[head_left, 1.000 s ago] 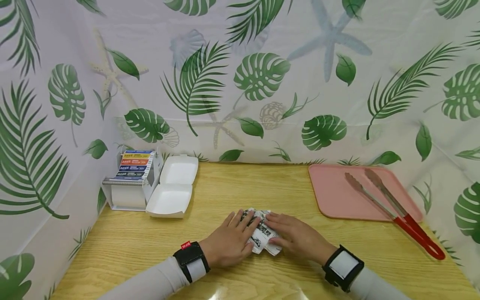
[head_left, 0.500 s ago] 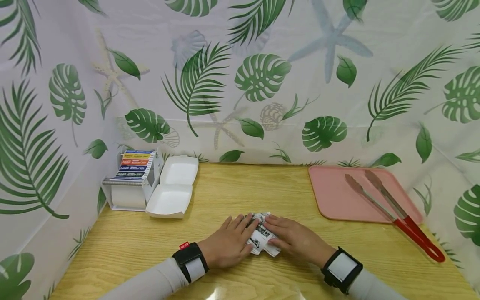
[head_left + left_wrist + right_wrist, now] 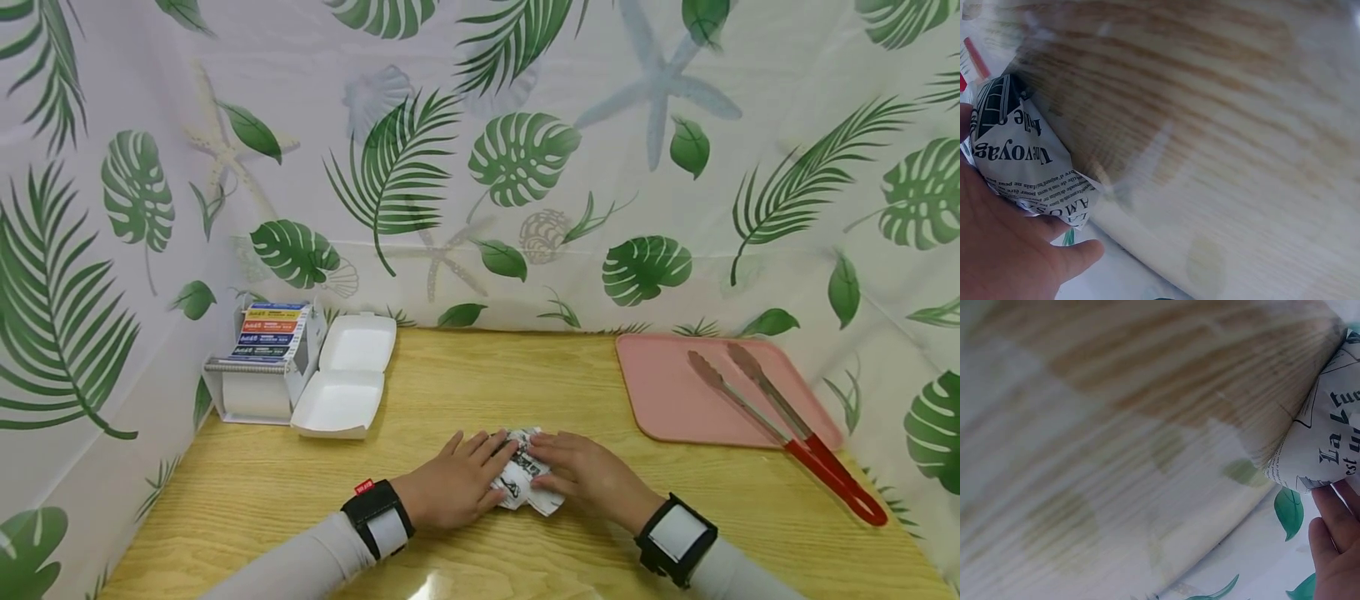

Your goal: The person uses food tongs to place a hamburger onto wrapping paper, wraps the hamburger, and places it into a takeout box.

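Observation:
A bundle wrapped in printed white paper (image 3: pixel 522 477) lies on the wooden table in front of me. Black lettering covers the paper, also in the left wrist view, where the wrapper (image 3: pixel 1019 156) bulges and ends in a pointed corner. What it encloses is hidden. My left hand (image 3: pixel 453 483) rests on the bundle's left side, fingers stretched out, thumb near its lower edge. On the other side my right hand (image 3: pixel 592 475) lays its fairly straight fingers on the paper. In the right wrist view, fingers (image 3: pixel 1335 519) touch the wrapper's folded edge.
At the back left stand a white dispenser (image 3: pixel 258 392) with colourful printed strips and an opened white clamshell box (image 3: pixel 341 400). To the right, red-handled tongs (image 3: pixel 795 437) lie across a pink tray (image 3: pixel 660 383). A leaf-patterned cloth (image 3: pixel 517 275) hangs behind and at both sides.
Both hands stay on the paper bundle with only slight shifts. The paper looks more crumpled, and its lower right corner sticks out a little more.

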Tool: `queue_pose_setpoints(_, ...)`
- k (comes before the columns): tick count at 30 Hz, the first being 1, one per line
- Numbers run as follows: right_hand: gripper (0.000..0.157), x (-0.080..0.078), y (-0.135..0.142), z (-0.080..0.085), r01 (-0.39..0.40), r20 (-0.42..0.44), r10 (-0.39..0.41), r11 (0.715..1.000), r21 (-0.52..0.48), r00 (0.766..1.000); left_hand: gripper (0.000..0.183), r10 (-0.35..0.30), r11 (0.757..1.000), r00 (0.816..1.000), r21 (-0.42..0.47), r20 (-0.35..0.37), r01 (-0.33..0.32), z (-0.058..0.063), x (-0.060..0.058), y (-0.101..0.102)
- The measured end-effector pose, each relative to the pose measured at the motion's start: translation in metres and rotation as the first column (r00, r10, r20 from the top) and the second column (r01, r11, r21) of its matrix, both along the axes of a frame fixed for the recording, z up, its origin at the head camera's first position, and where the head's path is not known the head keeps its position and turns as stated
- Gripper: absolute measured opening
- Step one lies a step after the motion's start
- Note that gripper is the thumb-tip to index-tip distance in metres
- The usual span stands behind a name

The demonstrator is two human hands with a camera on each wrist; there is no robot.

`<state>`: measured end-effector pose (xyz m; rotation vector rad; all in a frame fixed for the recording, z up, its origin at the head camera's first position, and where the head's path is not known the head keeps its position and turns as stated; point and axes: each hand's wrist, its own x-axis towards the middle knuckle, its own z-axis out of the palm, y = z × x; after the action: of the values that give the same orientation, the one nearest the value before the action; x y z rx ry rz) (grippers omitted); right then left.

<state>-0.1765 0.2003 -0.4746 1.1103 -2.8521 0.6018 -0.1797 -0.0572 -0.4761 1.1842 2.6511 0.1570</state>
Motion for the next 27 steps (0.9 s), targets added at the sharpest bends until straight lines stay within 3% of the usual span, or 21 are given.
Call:
queue_pose_setpoints(4, 0.057, -0.002, -0.002, -0.002, -0.009, 0.007, 0.009, 1.000, -0.008, 1.000, 0.070, 0.009, 1.000, 1.000, 0.020, -0.010, -0.009, -0.004, -0.001, -0.003)
queue_pose_setpoints(11, 0.058, -0.002, 0.000, -0.003, -0.052, -0.070, 0.059, 0.993, 0.108, 0.996, 0.074, 0.023, 0.998, 1.000, 0.051, 0.002, -0.023, -0.004, -0.001, -0.004)
queue_pose_setpoints(16, 0.059, 0.000, 0.002, -0.006, -0.029, -0.069, 0.038, 0.990, 0.140, 0.997, 0.077, 0.060, 0.994, 0.998, 0.089, 0.021, -0.061, 0.004, 0.002, -0.012)
queue_pose_setpoints(20, 0.060, 0.001, 0.002, -0.007, -0.023, -0.068, 0.033, 0.989, 0.145, 0.997, 0.077, 0.083, 0.984, 0.997, 0.159, 0.004, -0.083, 0.013, 0.002, -0.033)
queue_pose_setpoints(23, 0.061, 0.001, 0.001, -0.006, -0.028, -0.057, 0.036, 0.989, 0.146, 0.998, 0.076, 0.126, 0.961, 0.992, 0.250, 0.002, -0.122, 0.023, 0.001, -0.055)
queue_pose_setpoints(25, 0.061, 0.001, 0.000, -0.005, -0.031, -0.048, 0.038, 0.989, 0.144, 0.998, 0.074, 0.182, 0.924, 0.983, 0.336, 0.036, -0.183, 0.030, -0.001, -0.072)
queue_pose_setpoints(27, 0.061, 0.001, 0.000, -0.005, -0.035, -0.043, 0.042, 0.989, 0.143, 0.998, 0.069, 0.247, 0.872, 0.967, 0.420, 0.063, -0.250, 0.037, -0.004, -0.090)
